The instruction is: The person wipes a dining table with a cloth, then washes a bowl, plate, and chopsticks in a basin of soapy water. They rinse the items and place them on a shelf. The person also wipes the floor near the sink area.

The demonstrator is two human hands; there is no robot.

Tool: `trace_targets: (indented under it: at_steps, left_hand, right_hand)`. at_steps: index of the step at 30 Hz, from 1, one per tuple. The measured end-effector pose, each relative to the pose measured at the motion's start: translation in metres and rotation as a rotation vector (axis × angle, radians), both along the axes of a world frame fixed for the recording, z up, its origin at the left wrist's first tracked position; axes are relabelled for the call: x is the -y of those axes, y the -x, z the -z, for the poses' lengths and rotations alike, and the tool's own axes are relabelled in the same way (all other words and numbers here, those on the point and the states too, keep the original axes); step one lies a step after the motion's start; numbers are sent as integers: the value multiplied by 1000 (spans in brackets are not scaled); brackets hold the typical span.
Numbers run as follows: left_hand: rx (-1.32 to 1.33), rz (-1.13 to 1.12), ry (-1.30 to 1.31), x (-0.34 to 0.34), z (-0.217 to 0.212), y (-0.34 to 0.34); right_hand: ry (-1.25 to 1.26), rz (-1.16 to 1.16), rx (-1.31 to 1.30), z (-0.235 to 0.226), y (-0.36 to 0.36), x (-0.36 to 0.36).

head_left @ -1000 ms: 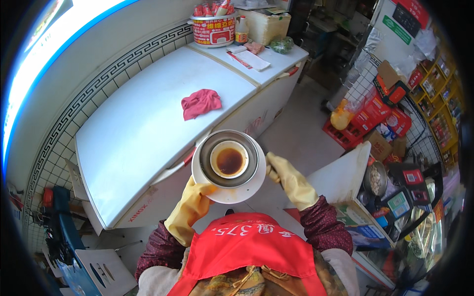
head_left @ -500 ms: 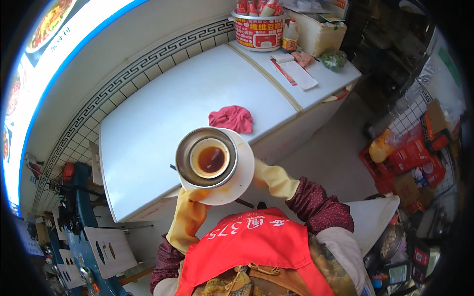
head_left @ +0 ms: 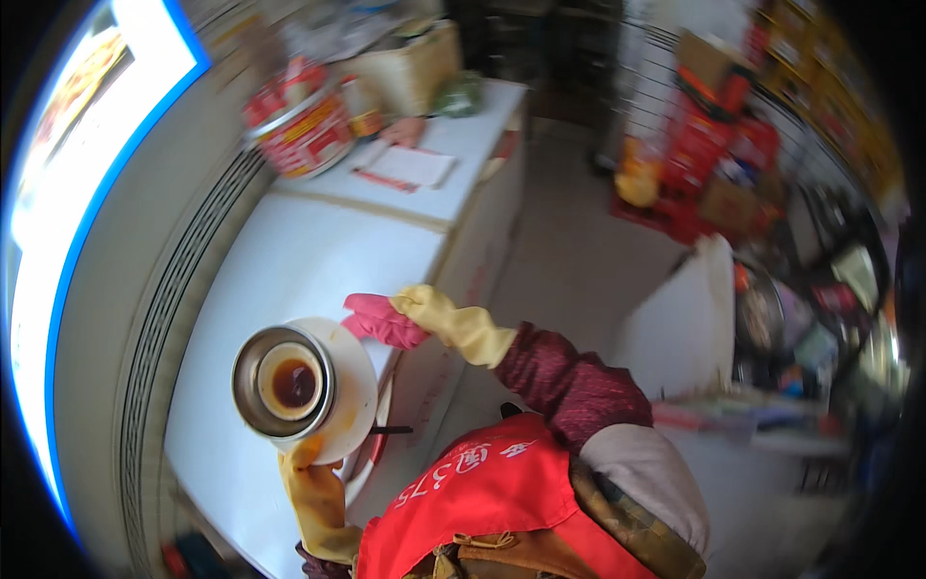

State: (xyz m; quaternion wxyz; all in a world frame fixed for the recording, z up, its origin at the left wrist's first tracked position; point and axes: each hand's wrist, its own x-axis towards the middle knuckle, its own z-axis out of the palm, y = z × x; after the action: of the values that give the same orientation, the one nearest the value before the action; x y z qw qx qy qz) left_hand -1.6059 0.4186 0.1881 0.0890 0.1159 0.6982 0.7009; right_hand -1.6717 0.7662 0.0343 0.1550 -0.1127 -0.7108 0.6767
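Observation:
My left hand (head_left: 316,492), in a yellow rubber glove, grips the near edge of a white plate (head_left: 359,391). Stacked on that plate is a steel bowl (head_left: 247,386), and inside it sits a smaller pale bowl (head_left: 292,382) with brown liquid. A dark thin stick (head_left: 394,430) pokes out beside the plate. My right hand (head_left: 436,314), gloved too, is closed on a bunched pink cloth (head_left: 381,320) at the front edge of the white counter (head_left: 217,473).
At the counter's far end are a red-and-white tub (head_left: 307,140) of packets, a sauce bottle (head_left: 362,108), a paper pad (head_left: 422,167) and a bag of greens (head_left: 458,96). Red crates (head_left: 690,164) stand to the right across the floor. A pale board (head_left: 675,323) is nearer.
My right hand has come up from behind the plate and taken hold of the pink cloth. The view has swung right; the stack stays in my left hand.

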Motion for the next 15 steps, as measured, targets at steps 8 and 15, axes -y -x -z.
trace_targets:
  at_steps: [8, 15]
  left_hand:
    - [156, 573, 42, -41, 4, 61]
    - [143, 1048, 49, -98, 10, -30]
  right_hand:
    - [546, 694, 279, 14, -374, 49]
    - [710, 1681, 358, -8, -556, 332]
